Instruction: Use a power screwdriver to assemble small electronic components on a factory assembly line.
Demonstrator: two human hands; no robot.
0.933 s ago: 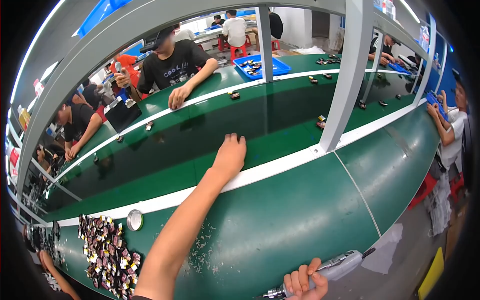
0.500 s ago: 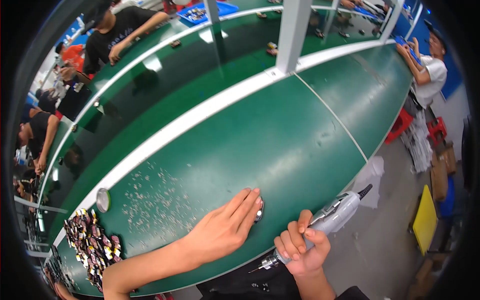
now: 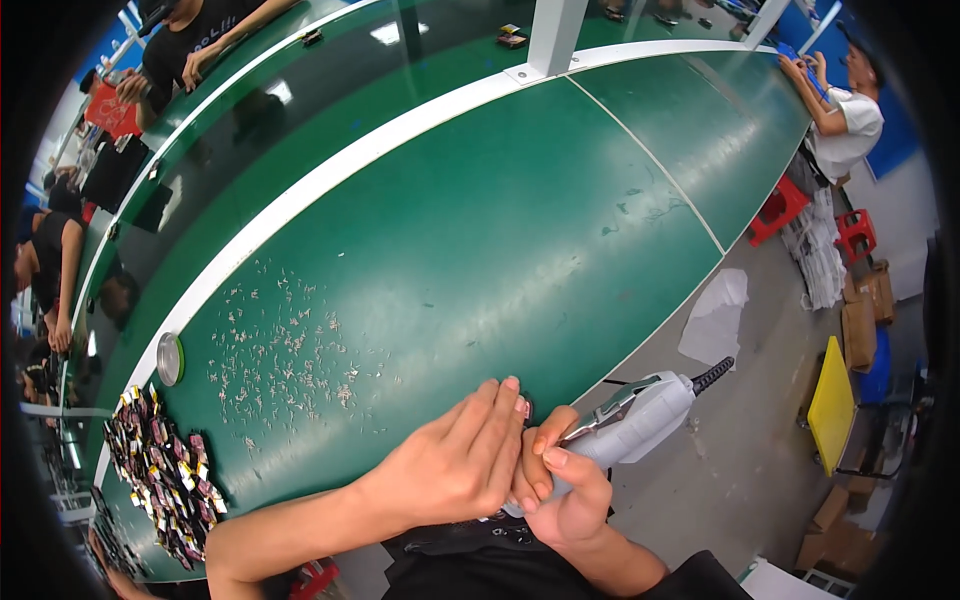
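Observation:
My left hand (image 3: 445,455) is closed with its fingers together over a small dark part (image 3: 527,407). Only a reddish, shiny edge of that part shows beyond the fingertips. My right hand (image 3: 570,490) grips a grey electric screwdriver (image 3: 640,420), fingers curled around its body. The two hands are close together at the table's near edge. The screwdriver's bit is hidden behind my left hand, so I cannot tell whether it touches the part.
Many tiny pale pieces, like screws, lie scattered on the green table (image 3: 450,250). A pile of small dark parts (image 3: 165,475) is at the left, near a round shallow dish (image 3: 170,360). A white post (image 3: 555,35) stands on the far rail. Other people work around.
My right hand has brought the screwdriver left, up against my left hand. The small part is now mostly covered and closer to the near edge. The view has shifted.

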